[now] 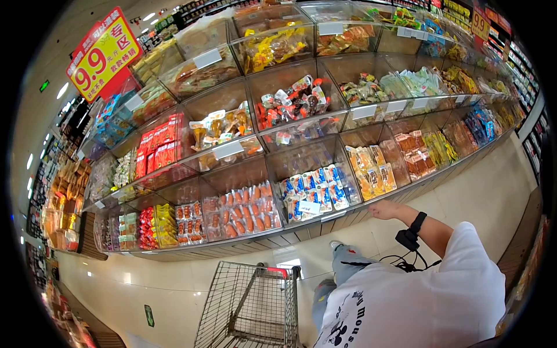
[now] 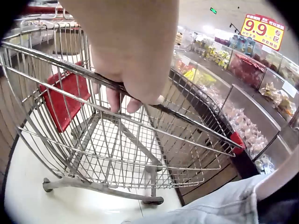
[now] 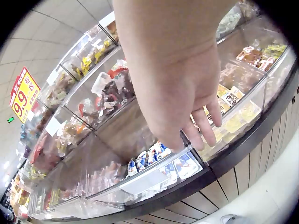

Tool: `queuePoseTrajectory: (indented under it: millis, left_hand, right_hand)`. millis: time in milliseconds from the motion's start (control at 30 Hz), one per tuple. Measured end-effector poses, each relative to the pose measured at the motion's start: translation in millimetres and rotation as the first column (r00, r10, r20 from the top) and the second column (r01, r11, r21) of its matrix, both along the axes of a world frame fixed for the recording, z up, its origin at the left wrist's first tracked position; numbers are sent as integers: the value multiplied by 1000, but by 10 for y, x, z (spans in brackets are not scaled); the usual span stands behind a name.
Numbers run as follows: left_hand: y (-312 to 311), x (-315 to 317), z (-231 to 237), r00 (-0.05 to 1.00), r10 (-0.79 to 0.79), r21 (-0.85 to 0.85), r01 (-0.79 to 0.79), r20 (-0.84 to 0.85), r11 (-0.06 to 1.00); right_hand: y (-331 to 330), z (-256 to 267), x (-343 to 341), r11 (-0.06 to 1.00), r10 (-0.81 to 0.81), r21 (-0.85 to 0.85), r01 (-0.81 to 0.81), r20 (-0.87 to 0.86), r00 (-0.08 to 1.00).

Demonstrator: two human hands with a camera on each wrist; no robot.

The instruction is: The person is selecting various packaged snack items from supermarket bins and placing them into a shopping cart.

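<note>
In the left wrist view, my left hand (image 2: 133, 65) grips the metal top rail of a shopping cart (image 2: 65, 105), fingers curled over it. The head view shows the wire cart (image 1: 264, 301) below the display, but not that hand. My right hand (image 1: 384, 210) hangs in front of the bottom row of bins, holding nothing. Its fingers are loosely bent in the right wrist view, where the hand (image 3: 187, 100) overlaps the clear front of the bins. Nearest to it are yellow packets (image 1: 371, 171) and blue-and-white packets (image 1: 313, 188).
Tiered clear bins hold packaged snacks, including wrapped sausages (image 1: 246, 210) and red packets (image 1: 159, 142). A yellow-and-red 9.9 price sign (image 1: 104, 55) stands at upper left. Wooden slats (image 1: 301, 235) face the display's base, and another display (image 1: 67, 197) stands farther left.
</note>
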State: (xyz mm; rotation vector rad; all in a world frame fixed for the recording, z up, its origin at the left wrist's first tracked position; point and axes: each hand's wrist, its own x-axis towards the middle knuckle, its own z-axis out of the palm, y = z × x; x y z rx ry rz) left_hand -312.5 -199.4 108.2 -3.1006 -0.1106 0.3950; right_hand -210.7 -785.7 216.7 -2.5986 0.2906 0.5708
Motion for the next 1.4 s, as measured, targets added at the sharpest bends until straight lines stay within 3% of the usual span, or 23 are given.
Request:
queuePoseTrajectory:
  millis: [167,267,367,433,500,600,633,700,767,833,933,1000,1067,1167,1200,1233,1267,1333,1400]
  left_hand:
    - [-354,121,-109,998,57,-82,-59,-25,995]
    - [-601,197,-161,993,112,-132,-115,-36,985]
    - [-850,254,-200,984,172,-166,-178,-49,970]
    - [-996,299,-217,975,214,-183,-221,-57,958]
    - [-1130,342,-252,966,252,-191,-259,-60,947]
    - [-1305,412,-295,949,308,-196,-314,-63,929]
    - [-1361,417,-310,943,327,-195,-334,-65,922]
    - [-1464,436,-338,930,362,-196,-369,-73,909]
    - [-1538,425,-346,918,389,-188,-397,-79,898]
    - [-1766,531,-143,891,439,-184,-454,-119,872]
    - [-1944,598,-8,876,471,-227,-482,-103,847]
    - [-1974,602,-21,877,464,-256,-480,-123,839]
    - [-1966,572,-80,871,470,-263,-491,-142,830]
    - [-2009,475,-171,852,521,-255,-517,-56,817]
    - [-1980,431,-246,854,518,-244,-514,-51,823]
    - [-1943,396,-321,855,517,-233,-512,-43,826]
    - [-1904,362,-398,854,519,-223,-513,-35,829]
    - [-1906,355,-434,859,511,-181,-508,-37,842]
    - [-2034,435,-243,844,536,-107,-536,-31,838]
  right_hand:
    - [42,-35,199,998,27,53,-39,219,975]
    - [100,-146,553,982,95,126,-142,324,941]
    - [113,-317,1076,972,14,216,-98,360,933]
    - [120,-521,1539,957,-10,288,-41,173,985]
    - [172,-920,1866,961,-19,275,-17,128,992]
    - [167,-1872,2187,949,-40,313,36,8,999]
    - [204,-1918,2265,966,-75,238,103,-124,990]
    - [336,-2032,2329,995,-71,64,73,-30,997]
    - [411,-2159,2349,995,-99,0,99,72,993]
    - [410,-2017,2257,984,-176,43,172,172,969]
    - [363,-2156,2339,972,-140,183,149,-59,988]
    - [344,-2209,2355,983,69,175,-52,-91,993]
    - [291,-2108,2391,977,127,182,-110,-84,988]
    - [171,-1896,2430,953,52,300,-44,-21,998]
    - [132,-1808,2432,905,-39,423,49,-33,999]
    - [82,-1691,2440,754,-102,634,169,-141,985]
    - [28,-1571,2453,546,-128,787,286,-259,957]
    - [-8,-836,2428,89,-112,935,343,-332,936]
    - [-89,-797,2448,18,-83,944,329,-326,942]
